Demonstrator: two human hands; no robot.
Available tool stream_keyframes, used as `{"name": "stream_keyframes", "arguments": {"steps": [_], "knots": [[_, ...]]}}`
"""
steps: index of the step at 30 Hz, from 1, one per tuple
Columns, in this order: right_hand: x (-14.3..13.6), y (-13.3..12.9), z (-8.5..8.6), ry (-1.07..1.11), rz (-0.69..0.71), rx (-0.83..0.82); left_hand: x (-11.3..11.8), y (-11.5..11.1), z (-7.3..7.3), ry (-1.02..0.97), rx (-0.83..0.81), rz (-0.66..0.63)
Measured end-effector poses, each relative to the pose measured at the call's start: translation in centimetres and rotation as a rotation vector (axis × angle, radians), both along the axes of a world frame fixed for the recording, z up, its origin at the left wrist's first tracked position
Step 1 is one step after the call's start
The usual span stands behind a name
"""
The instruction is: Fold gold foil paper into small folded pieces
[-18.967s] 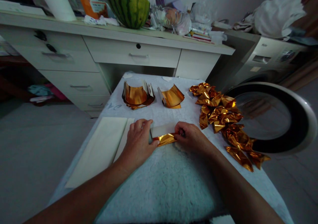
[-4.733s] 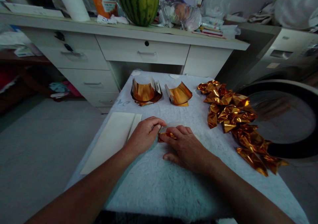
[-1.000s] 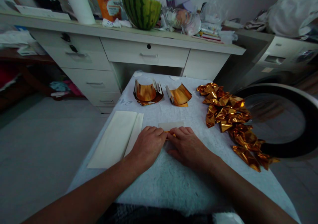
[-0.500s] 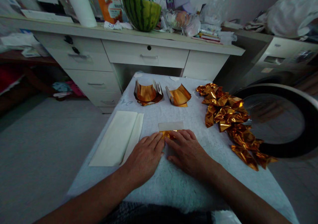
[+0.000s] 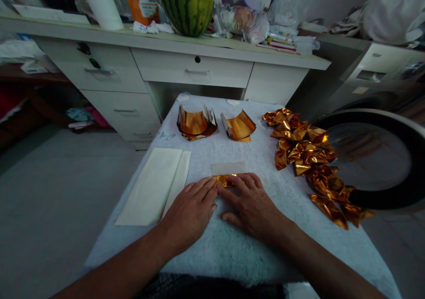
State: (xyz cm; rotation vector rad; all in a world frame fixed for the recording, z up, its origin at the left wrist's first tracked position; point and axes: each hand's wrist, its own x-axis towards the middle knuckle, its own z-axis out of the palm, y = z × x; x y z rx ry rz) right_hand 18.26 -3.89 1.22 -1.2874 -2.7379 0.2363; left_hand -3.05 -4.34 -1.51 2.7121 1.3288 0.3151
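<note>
Both my hands lie flat, palms down, side by side on a white cloth-covered table [image 5: 232, 250]. My left hand [image 5: 191, 210] and my right hand [image 5: 249, 204] press their fingertips on a small gold foil paper [image 5: 226, 179], whose pale white reverse side shows as a strip just beyond the fingers. Most of the gold part is hidden under the fingers. A stack of cream paper sheets [image 5: 154, 184] lies left of my left hand.
Two curled stacks of gold foil sheets [image 5: 195, 123] [image 5: 239, 127] stand at the table's far end. A heap of folded gold pieces [image 5: 308, 157] runs down the right side. Beyond stands a white desk with drawers [image 5: 186, 69] bearing a watermelon [image 5: 186, 7]. An open washing machine door [image 5: 375, 157] is at right.
Over the last second my hands have slid slightly towards me along the foil, staying flat on it. Earlier, the fingers were pinching and folding the piece.
</note>
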Motion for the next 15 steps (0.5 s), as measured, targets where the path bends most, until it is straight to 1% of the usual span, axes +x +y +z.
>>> {"name": "stream_keyframes", "arguments": {"steps": [6, 15], "knots": [[0.00, 0.13, -0.07, -0.009, 0.004, 0.018, 0.06, 0.03, 0.14, -0.023, 0.056, 0.004], [0.59, -0.21, -0.37, -0.013, -0.017, 0.067, 0.21, 0.10, -0.22, 0.024, 0.130, -0.011]]}}
